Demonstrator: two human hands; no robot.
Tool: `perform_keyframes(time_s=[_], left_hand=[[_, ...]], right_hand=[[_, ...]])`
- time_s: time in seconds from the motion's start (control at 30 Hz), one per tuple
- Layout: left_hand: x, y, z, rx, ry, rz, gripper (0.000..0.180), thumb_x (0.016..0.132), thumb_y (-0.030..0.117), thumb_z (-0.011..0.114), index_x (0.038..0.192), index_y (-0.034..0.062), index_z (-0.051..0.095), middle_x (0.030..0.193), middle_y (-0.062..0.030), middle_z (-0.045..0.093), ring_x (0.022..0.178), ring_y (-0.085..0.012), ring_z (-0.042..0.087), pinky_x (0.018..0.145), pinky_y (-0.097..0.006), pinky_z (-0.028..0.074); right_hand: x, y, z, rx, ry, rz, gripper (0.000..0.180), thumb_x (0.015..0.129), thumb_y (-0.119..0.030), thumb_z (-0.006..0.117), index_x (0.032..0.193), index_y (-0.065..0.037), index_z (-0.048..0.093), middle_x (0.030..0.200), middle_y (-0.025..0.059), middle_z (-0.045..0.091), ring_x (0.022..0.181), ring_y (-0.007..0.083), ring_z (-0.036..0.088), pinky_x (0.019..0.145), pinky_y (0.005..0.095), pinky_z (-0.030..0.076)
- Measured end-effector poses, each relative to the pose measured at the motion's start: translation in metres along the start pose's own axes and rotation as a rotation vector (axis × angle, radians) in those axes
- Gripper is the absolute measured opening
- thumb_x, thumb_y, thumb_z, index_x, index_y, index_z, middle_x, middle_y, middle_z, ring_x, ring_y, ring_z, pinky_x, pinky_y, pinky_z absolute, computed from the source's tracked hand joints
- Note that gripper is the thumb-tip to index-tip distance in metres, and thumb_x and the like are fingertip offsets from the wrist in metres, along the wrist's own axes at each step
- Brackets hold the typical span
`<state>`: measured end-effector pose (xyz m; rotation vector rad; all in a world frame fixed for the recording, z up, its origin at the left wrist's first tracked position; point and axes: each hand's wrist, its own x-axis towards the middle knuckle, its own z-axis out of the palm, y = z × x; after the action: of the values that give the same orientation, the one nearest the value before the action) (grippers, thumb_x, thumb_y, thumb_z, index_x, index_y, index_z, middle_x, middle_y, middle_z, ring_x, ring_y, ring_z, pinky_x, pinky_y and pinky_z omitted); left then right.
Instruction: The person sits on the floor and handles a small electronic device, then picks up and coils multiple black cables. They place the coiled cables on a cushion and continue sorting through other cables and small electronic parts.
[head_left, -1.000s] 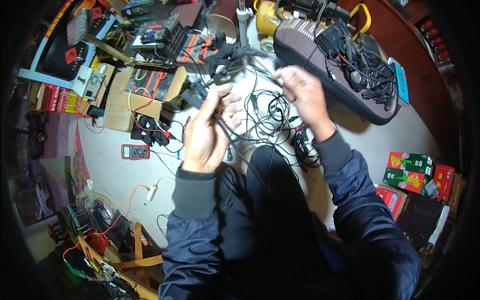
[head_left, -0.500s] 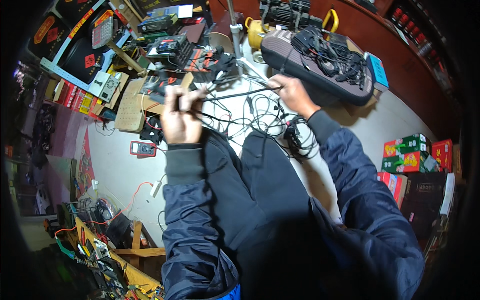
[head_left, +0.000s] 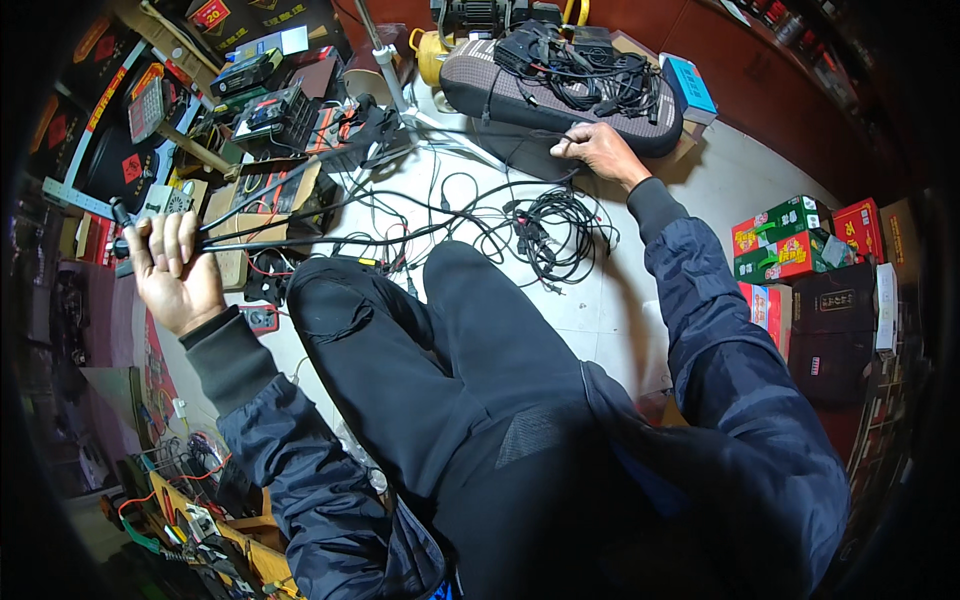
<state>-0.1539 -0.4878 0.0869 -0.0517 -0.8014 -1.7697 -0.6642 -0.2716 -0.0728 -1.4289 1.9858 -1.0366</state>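
My left hand (head_left: 182,268) is far out to the left, fingers wrapped round several black cables (head_left: 350,236), with plug-like ends poking out beyond the fist. From there the strands run slackly across, above my knees. On the other side my right hand (head_left: 604,155) pinches a black cable close to the cushioned seat; its fingertips partly hide the grip. Between the hands, a tangled heap of cables (head_left: 545,240) lies on the white floor. Another bundle of black cords and adapters (head_left: 590,75) rests on the long grey-and-black seat (head_left: 480,82).
A metal stand (head_left: 388,75) rises beyond my knees. Cardboard boxes and tools crowd the left; a red multimeter (head_left: 262,319) lies on the floor near my left wrist. Green and red cartons (head_left: 785,245) are stacked at right. A tool-filled wooden tray (head_left: 262,560) stands lower left.
My left hand has swung outward to the left, pulling the cables wide apart from my right hand. The view has shifted, and my right hand still grips at the cable's other side.
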Motion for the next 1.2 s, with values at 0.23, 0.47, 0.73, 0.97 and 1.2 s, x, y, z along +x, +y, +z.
perform_keyframes(time_s=[0.23,0.47,0.73,0.97,1.2], left_hand=[[0.001,-0.031,0.021,0.023,0.054,-0.096,0.030,0.109,0.026,0.048,0.090,0.0029,0.053,0.061,0.0018,0.031,0.051,-0.0094,0.028,0.055,-0.026,0.030],[0.000,-0.042,0.022,0.011,0.028,-0.110,0.033,0.110,0.027,0.047,0.088,0.0030,0.055,0.059,0.0018,0.029,0.051,-0.0098,0.029,0.057,-0.027,0.031],[0.010,-0.031,-0.014,-0.042,0.105,-0.051,0.033,0.109,0.023,0.047,0.082,0.0057,0.047,0.061,0.0016,0.029,0.049,-0.0095,0.030,0.055,-0.027,0.030],[0.003,-0.023,-0.067,-0.128,0.234,-0.089,0.036,0.110,0.024,0.044,0.077,0.0084,0.042,0.059,0.0016,0.029,0.047,-0.0099,0.027,0.050,-0.027,0.026],[-0.007,-0.060,-0.116,0.010,0.350,-0.147,0.031,0.110,0.027,0.047,0.089,0.0048,0.051,0.060,0.0032,0.029,0.047,-0.0085,0.024,0.045,-0.026,0.023]], right_hand=[[0.011,-0.029,-0.014,-0.073,-0.195,-0.203,0.028,0.094,-0.024,0.071,0.107,0.000,0.076,0.104,0.0090,0.075,0.094,0.0178,0.069,0.090,0.0322,0.052],[0.023,-0.050,-0.073,0.365,0.003,0.045,0.037,0.104,-0.034,0.061,0.111,0.000,0.072,0.092,0.0076,0.074,0.071,0.0071,0.065,0.063,0.0235,0.052],[0.003,-0.047,-0.063,0.525,-0.166,0.223,0.033,0.101,-0.032,0.066,0.098,0.000,0.068,0.066,-0.0029,0.057,0.047,0.0021,0.044,0.043,0.0188,0.031],[-0.014,0.015,-0.015,0.456,-0.466,0.323,0.021,0.100,-0.021,0.066,0.096,-0.001,0.071,0.068,-0.0026,0.058,0.055,0.0029,0.049,0.052,0.0195,0.041],[-0.058,0.097,0.090,0.257,-0.695,0.594,0.043,0.100,-0.024,0.065,0.138,-0.004,0.062,0.116,0.0093,0.072,0.100,0.0154,0.066,0.092,0.0267,0.050]])
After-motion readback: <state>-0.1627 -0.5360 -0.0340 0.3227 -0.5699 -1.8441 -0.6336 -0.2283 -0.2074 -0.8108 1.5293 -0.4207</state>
